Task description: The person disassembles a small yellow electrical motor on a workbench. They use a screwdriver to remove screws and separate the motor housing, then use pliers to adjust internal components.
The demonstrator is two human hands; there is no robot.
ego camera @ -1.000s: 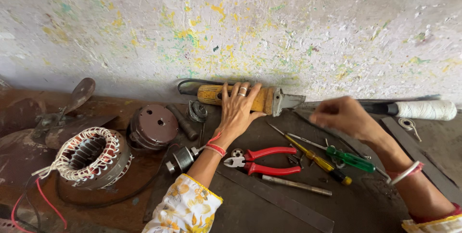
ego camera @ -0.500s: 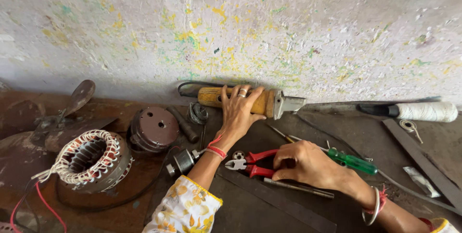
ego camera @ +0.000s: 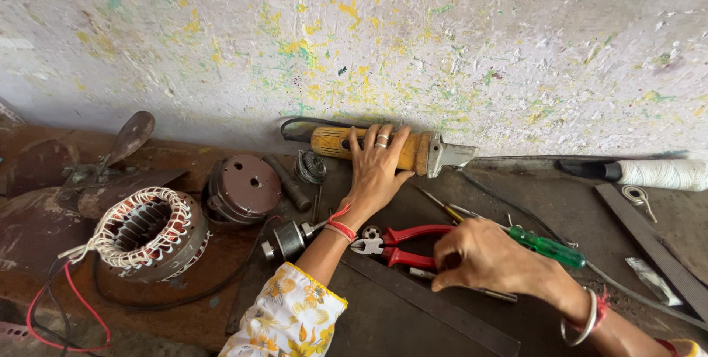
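My left hand [ego camera: 375, 172] lies flat, fingers spread, on the body of a yellow angle grinder [ego camera: 420, 153] that rests against the foot of the wall. It wears a ring and a red wrist band. My right hand [ego camera: 483, 257] is curled around the handles of red pliers [ego camera: 398, 243] lying on the dark bench, jaws pointing left. A green-handled screwdriver [ego camera: 549, 246] lies just behind the right hand, with thin metal tools beside it.
A wound motor stator [ego camera: 144, 231] with red leads sits at the left, a brown motor end cover [ego camera: 243, 189] and a small rotor [ego camera: 287, 239] beside it. Fan blades [ego camera: 129, 136] lie far left. A white-wrapped spool [ego camera: 660, 174] and a flat metal bar [ego camera: 649, 243] lie right.
My right hand has come down from near the spool at the right, moved left across the screwdrivers and closed on the red pliers. The left hand stays on the grinder.
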